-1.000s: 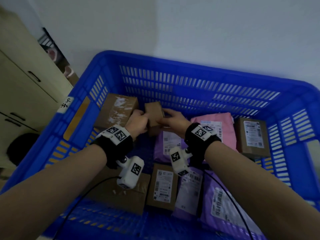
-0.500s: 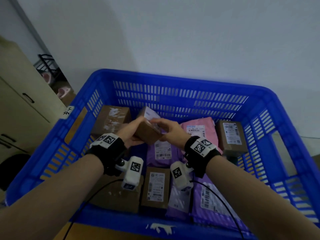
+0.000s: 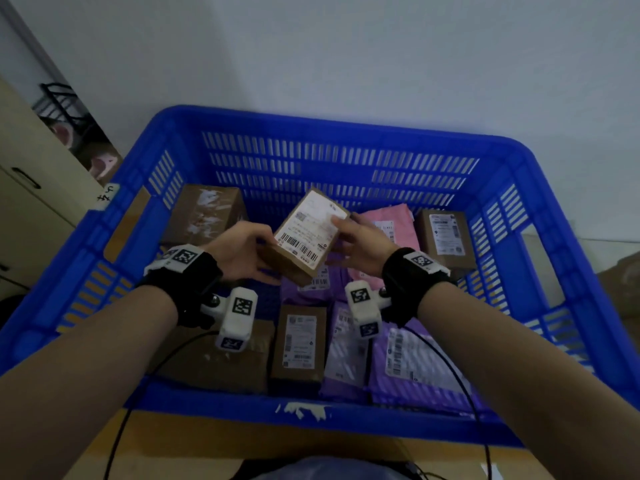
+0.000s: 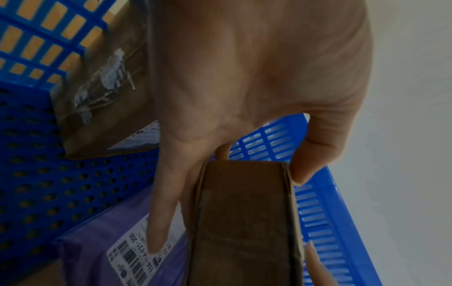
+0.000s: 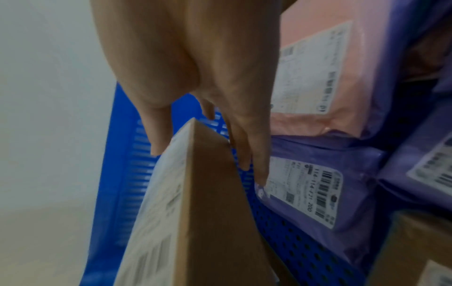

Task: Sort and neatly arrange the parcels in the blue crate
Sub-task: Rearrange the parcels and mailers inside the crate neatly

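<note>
We hold a small rectangular cardboard box (image 3: 304, 237), white label up and tilted, above the slotted blue crate (image 3: 332, 161). Left hand (image 3: 239, 251) and right hand (image 3: 363, 244) each pinch opposite ends, thumb over, fingers under. Glossy purple mailers (image 3: 408, 362) lie below.

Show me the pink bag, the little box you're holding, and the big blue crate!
Pink plastic mailer bag (image 3: 398, 216), head view: its top face, above the label.
Small brown cardboard box (image 3: 306, 233), head view: its white shipping label.
Blue slatted plastic crate (image 3: 332, 174), head view: its far wall.
</note>
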A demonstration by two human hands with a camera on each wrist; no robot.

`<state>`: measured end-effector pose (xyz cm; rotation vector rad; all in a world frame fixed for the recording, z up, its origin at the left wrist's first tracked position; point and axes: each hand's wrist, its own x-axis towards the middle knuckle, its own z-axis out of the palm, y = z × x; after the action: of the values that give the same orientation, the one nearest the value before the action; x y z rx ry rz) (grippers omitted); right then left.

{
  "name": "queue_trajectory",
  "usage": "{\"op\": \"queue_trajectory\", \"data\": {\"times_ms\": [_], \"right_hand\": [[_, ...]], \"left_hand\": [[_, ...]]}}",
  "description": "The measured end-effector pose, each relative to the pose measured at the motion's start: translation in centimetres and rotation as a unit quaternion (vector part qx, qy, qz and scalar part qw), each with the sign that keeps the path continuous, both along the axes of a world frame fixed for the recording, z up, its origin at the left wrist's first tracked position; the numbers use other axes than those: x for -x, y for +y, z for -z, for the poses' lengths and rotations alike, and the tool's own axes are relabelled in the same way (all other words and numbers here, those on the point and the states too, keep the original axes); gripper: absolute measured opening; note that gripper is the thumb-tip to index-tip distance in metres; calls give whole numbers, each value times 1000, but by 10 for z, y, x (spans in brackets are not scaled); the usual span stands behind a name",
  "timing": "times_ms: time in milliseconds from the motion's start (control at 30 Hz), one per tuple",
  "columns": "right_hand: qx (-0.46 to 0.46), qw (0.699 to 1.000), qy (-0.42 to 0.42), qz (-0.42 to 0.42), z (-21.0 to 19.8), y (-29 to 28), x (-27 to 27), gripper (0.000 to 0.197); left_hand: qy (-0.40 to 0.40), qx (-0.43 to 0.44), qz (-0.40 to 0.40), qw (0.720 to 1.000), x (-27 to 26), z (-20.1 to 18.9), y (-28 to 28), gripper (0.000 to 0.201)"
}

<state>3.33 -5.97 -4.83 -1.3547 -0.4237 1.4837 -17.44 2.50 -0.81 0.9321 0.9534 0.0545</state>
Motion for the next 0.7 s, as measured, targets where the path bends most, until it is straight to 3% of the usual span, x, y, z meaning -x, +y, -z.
{"op": "queue_trajectory", "data": {"times_ms": [167, 300, 467, 600, 700], "right_hand": [[3, 999, 7, -40, 0, -15, -3, 17], [34, 989, -20, -141, 5, -28, 0, 27], [99, 967, -59, -228, 28, -41, 7, 25], [133, 959, -51, -247, 50, -42, 11, 43], [144, 954, -70, -253, 56, -42, 14, 32]], "left_hand": [[65, -56, 63, 994, -3, 5, -3, 54], [99, -114, 63, 986, -4, 15, -6, 72], [154, -124, 154, 968, -13, 25, -16, 59], [234, -163, 205, 936, -22, 45, -20, 50], [256, -181, 230, 921, -28, 52, -20, 45]]}}
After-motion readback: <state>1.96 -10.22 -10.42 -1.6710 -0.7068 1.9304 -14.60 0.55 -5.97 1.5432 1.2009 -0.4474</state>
